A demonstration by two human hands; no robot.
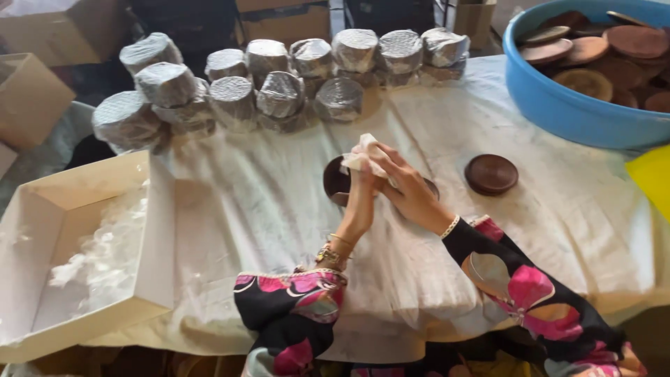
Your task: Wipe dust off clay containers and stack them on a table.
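Observation:
At the middle of the cloth-covered table (265, 202), my left hand (360, 195) holds a dark brown round wooden piece (335, 180) upright on its edge. My right hand (405, 185) presses a crumpled white cloth (363, 155) against the top of that piece. Both hands touch each other over it. A second dark brown wooden disc (491, 174) lies flat on the table to the right, apart from my hands.
Several round bundles wrapped in silvery paper (279, 91) are stacked along the far edge. A blue tub (565, 105) at the back right holds several brown wooden discs. An open white box (84, 258) with white shreds sits at the left. Cardboard boxes (28, 98) stand beyond.

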